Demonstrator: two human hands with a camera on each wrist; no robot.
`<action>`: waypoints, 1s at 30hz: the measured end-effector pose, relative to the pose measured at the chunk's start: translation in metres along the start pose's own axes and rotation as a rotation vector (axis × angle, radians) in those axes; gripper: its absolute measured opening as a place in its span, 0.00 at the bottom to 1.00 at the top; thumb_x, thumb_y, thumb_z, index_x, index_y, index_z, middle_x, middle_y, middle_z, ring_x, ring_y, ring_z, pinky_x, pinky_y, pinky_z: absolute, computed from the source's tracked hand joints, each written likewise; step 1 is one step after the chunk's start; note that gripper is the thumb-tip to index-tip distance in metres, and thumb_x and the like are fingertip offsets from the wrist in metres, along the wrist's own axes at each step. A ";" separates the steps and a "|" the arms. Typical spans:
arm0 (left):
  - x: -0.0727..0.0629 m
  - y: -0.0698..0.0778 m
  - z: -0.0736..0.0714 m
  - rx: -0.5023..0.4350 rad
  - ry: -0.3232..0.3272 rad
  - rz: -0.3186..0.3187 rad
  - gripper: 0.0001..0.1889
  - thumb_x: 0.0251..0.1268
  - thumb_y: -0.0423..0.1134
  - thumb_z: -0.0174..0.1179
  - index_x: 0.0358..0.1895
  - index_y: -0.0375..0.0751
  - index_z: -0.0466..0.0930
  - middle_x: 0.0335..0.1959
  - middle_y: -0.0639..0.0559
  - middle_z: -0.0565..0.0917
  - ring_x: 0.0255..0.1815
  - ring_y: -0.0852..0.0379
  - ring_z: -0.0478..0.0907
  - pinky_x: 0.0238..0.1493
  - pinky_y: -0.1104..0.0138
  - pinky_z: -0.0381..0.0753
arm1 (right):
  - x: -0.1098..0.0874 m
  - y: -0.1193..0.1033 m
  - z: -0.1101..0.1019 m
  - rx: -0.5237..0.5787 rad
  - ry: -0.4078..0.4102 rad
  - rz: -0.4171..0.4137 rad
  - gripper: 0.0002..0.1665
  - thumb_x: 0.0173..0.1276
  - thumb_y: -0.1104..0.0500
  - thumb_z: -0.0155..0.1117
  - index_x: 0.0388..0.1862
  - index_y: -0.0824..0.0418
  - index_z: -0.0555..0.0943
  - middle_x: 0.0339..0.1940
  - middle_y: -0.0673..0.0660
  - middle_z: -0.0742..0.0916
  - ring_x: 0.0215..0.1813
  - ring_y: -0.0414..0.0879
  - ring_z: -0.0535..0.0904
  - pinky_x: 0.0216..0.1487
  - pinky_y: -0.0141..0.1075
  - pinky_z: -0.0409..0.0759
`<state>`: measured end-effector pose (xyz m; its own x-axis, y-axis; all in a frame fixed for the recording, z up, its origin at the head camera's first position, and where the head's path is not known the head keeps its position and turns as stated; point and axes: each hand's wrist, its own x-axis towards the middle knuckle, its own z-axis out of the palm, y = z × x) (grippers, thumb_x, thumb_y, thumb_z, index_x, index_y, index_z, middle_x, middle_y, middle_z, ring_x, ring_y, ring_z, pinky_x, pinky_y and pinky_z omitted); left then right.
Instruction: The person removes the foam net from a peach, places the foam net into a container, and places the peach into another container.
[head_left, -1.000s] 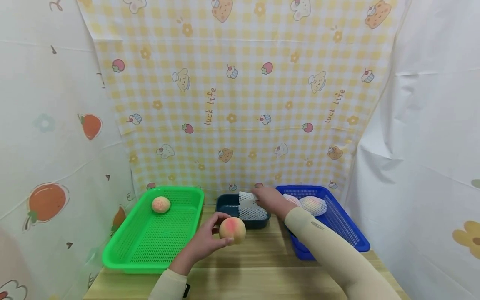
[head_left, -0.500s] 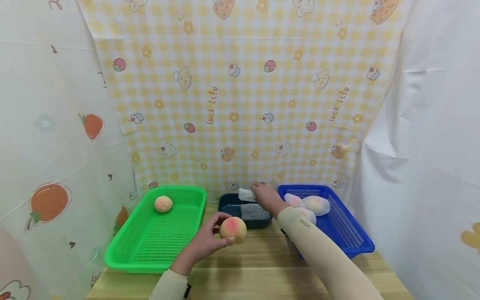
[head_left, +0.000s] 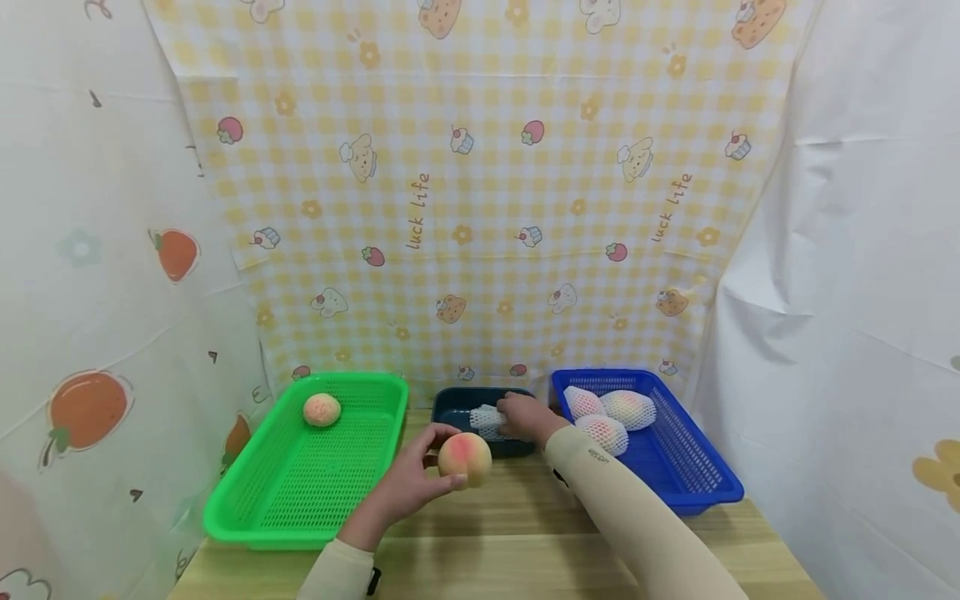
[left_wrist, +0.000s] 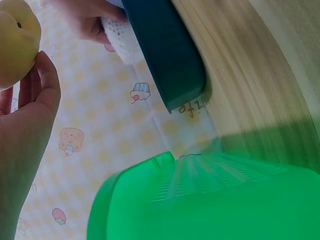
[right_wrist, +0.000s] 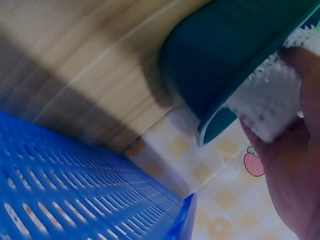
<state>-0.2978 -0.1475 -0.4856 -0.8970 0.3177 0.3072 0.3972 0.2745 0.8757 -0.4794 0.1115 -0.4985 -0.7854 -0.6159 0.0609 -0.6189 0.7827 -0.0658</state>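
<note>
My left hand [head_left: 408, 479] grips a peach [head_left: 466, 460] between thumb and fingers, above the wooden table in front of the dark teal tray [head_left: 452, 408]. In the left wrist view the yellow peach [left_wrist: 19, 42] shows at the upper left corner. My right hand [head_left: 531, 418] pinches a white foam net sleeve [head_left: 485, 419] over the tray. Seen from the right wrist, the sleeve [right_wrist: 270, 97] bunches between thumb and fingers beside the tray's rim. Other netting seems to lie beneath it, though the hand partly hides this.
To the left stands a green basket [head_left: 397, 467] with one peach [head_left: 322, 410] inside. A blue basket [head_left: 697, 446] on the right holds several net-wrapped peaches [head_left: 628, 409]. A checked cloth [head_left: 480, 275] hangs behind them.
My right hand has raised the pinched net sleeve, then brought it down over the teal tray, away from the blue basket. The left hand has kept the peach in about the same place.
</note>
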 end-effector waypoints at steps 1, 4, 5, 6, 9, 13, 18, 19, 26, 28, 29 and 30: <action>0.000 0.000 0.000 0.001 0.003 -0.001 0.31 0.67 0.44 0.80 0.69 0.49 0.77 0.64 0.49 0.82 0.63 0.50 0.78 0.65 0.51 0.81 | -0.001 -0.001 0.000 0.011 -0.015 0.007 0.19 0.79 0.47 0.75 0.56 0.59 0.89 0.46 0.54 0.87 0.45 0.46 0.84 0.53 0.44 0.87; -0.001 0.001 0.000 0.002 0.007 -0.001 0.31 0.67 0.44 0.80 0.70 0.48 0.77 0.64 0.49 0.82 0.63 0.51 0.78 0.65 0.50 0.81 | -0.003 -0.001 0.000 0.076 -0.067 0.032 0.27 0.85 0.39 0.64 0.57 0.60 0.90 0.48 0.54 0.89 0.50 0.48 0.87 0.58 0.47 0.87; -0.001 0.001 0.000 0.004 0.008 -0.002 0.31 0.67 0.44 0.80 0.70 0.48 0.77 0.64 0.49 0.82 0.63 0.50 0.78 0.65 0.50 0.81 | -0.003 -0.001 0.000 0.098 -0.077 0.035 0.28 0.87 0.38 0.60 0.57 0.60 0.90 0.48 0.55 0.90 0.51 0.49 0.87 0.60 0.48 0.86; -0.001 0.001 -0.001 0.005 0.007 -0.004 0.31 0.67 0.44 0.80 0.70 0.47 0.77 0.64 0.49 0.82 0.63 0.50 0.78 0.65 0.51 0.81 | -0.003 -0.001 0.000 0.117 -0.082 0.037 0.29 0.88 0.38 0.57 0.57 0.61 0.91 0.48 0.55 0.90 0.52 0.50 0.88 0.61 0.49 0.86; -0.001 0.001 -0.001 0.013 0.004 -0.011 0.32 0.67 0.44 0.81 0.70 0.47 0.77 0.64 0.49 0.82 0.63 0.50 0.78 0.66 0.52 0.81 | -0.003 0.001 0.004 0.119 -0.088 0.011 0.24 0.90 0.44 0.58 0.51 0.59 0.92 0.45 0.54 0.90 0.49 0.49 0.87 0.58 0.48 0.86; -0.002 0.001 0.000 0.007 0.005 -0.006 0.31 0.67 0.44 0.80 0.70 0.47 0.77 0.64 0.49 0.82 0.62 0.50 0.78 0.65 0.53 0.82 | -0.003 0.002 0.008 0.054 -0.061 -0.021 0.07 0.81 0.55 0.72 0.46 0.58 0.90 0.40 0.52 0.85 0.42 0.46 0.81 0.50 0.44 0.85; -0.002 -0.003 0.001 0.001 0.009 -0.011 0.32 0.66 0.45 0.81 0.70 0.46 0.77 0.64 0.49 0.82 0.63 0.50 0.78 0.66 0.50 0.81 | -0.002 0.001 0.008 0.079 -0.001 -0.022 0.04 0.75 0.63 0.77 0.40 0.58 0.88 0.35 0.50 0.84 0.37 0.44 0.77 0.43 0.41 0.83; -0.002 -0.004 0.001 0.002 0.010 -0.014 0.32 0.66 0.45 0.81 0.70 0.47 0.77 0.63 0.49 0.82 0.63 0.50 0.78 0.66 0.50 0.81 | -0.001 0.001 0.009 0.089 0.008 -0.024 0.05 0.74 0.64 0.76 0.38 0.57 0.87 0.33 0.49 0.84 0.35 0.43 0.77 0.42 0.40 0.82; -0.003 -0.003 0.000 0.015 0.018 -0.022 0.32 0.65 0.44 0.81 0.69 0.47 0.77 0.63 0.48 0.82 0.63 0.49 0.78 0.65 0.52 0.82 | 0.010 0.014 0.020 0.158 -0.035 -0.005 0.03 0.75 0.60 0.77 0.42 0.57 0.89 0.35 0.49 0.86 0.37 0.43 0.80 0.44 0.40 0.85; -0.002 -0.002 0.000 0.015 0.016 -0.015 0.32 0.66 0.44 0.81 0.69 0.46 0.77 0.63 0.48 0.82 0.63 0.49 0.78 0.65 0.53 0.82 | 0.017 0.022 0.027 0.172 -0.054 0.012 0.07 0.73 0.60 0.79 0.47 0.58 0.89 0.39 0.53 0.88 0.40 0.46 0.82 0.47 0.44 0.87; -0.002 -0.002 0.000 0.016 0.015 -0.012 0.32 0.66 0.44 0.81 0.69 0.46 0.77 0.63 0.49 0.82 0.62 0.50 0.78 0.64 0.54 0.82 | 0.021 0.027 0.032 0.171 -0.058 0.011 0.09 0.72 0.60 0.80 0.48 0.58 0.89 0.41 0.55 0.88 0.42 0.47 0.83 0.48 0.46 0.87; -0.001 -0.002 0.001 0.016 0.014 -0.009 0.32 0.66 0.44 0.81 0.69 0.46 0.77 0.63 0.49 0.82 0.62 0.50 0.78 0.64 0.55 0.83 | 0.026 0.033 0.038 0.152 -0.056 0.003 0.11 0.72 0.59 0.81 0.50 0.57 0.89 0.42 0.55 0.88 0.43 0.47 0.83 0.48 0.47 0.87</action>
<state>-0.2973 -0.1478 -0.4883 -0.9029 0.3030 0.3049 0.3924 0.2915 0.8724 -0.5205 0.1183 -0.5373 -0.7841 -0.6206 0.0050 -0.6068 0.7649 -0.2161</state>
